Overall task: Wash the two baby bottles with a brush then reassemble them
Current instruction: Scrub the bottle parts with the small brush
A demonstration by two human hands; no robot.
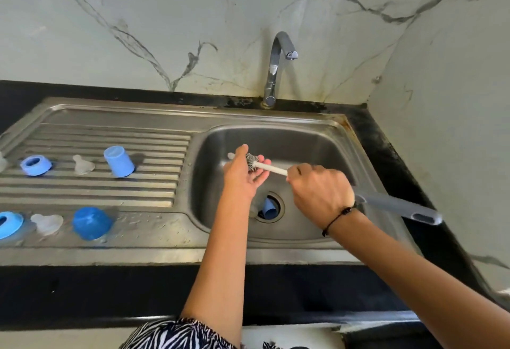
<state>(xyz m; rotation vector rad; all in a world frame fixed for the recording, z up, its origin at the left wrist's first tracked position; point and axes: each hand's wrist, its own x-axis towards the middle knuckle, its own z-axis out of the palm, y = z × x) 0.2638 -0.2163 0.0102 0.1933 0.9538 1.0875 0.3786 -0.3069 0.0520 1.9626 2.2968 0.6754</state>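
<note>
Grey-bristled brush over the basin; blue caps, rings, clear teats (paired) on drainboard.

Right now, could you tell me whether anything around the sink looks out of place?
Yes: a blue bottle part sits in the sink's drain opening, away from the other parts lined up on the drainboard.

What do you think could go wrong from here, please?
1. A blue part sits in the open drain; it could lodge there.
2. The right hand holds the brush mid-shaft, its long handle jutting over the sink rim; it might knock something.
3. The cap lies tipped near the edge and may roll.
</note>
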